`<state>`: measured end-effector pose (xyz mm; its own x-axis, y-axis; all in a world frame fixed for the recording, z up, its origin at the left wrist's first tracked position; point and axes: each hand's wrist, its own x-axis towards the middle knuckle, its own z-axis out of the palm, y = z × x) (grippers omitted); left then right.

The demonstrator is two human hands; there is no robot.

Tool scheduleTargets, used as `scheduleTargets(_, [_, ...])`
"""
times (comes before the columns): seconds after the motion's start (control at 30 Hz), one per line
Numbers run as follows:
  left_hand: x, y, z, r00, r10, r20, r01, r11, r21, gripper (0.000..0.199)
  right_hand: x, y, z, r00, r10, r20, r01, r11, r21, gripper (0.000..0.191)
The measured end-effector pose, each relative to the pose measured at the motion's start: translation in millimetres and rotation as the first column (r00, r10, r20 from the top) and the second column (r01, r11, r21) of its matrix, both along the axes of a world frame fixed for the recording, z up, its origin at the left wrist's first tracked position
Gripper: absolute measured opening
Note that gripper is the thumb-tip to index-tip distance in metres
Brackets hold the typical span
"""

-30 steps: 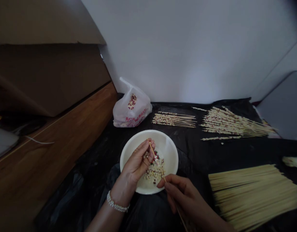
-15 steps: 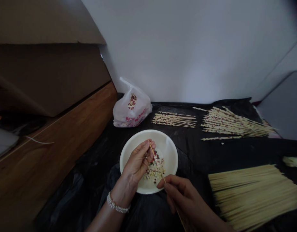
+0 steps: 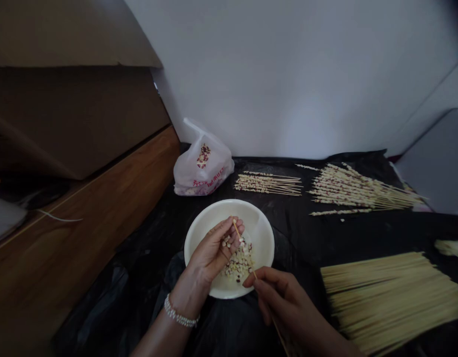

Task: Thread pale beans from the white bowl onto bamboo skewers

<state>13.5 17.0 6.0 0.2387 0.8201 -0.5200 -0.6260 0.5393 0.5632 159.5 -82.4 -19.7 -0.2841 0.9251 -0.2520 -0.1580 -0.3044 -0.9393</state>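
Skewer [image 3: 236,229] slants over the white bowl [image 3: 264,230], its upper end pinched by the left hand [image 3: 214,246], its lower length gripped by the right hand [image 3: 280,293] at the near rim. Pale pieces [image 3: 236,267] lie in the bowl. Beyond it rest a plastic bag [image 3: 203,173] and 2 groups of threaded sticks [image 3: 342,191].
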Motion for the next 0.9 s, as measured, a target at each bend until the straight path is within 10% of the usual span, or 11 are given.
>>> scheduleTargets(0.4, [4.9, -8.6, -0.9, 0.987, -0.147, -0.063, 0.151, 0.987, 0.063, 0.008, 9.8, 5.1, -4.4, 1.000, -0.002, 0.012, 0.001, 0.999, 0.039, 0.040])
scheduleTargets(0.9, [-2.7, 1.4, 13.1, 0.997, 0.074, 0.007, -0.074, 0.996, -0.053, 0.043, 5.7, 3.9, 0.1, 1.000, -0.012, 0.008, 0.011, 0.999, 0.031, 0.035])
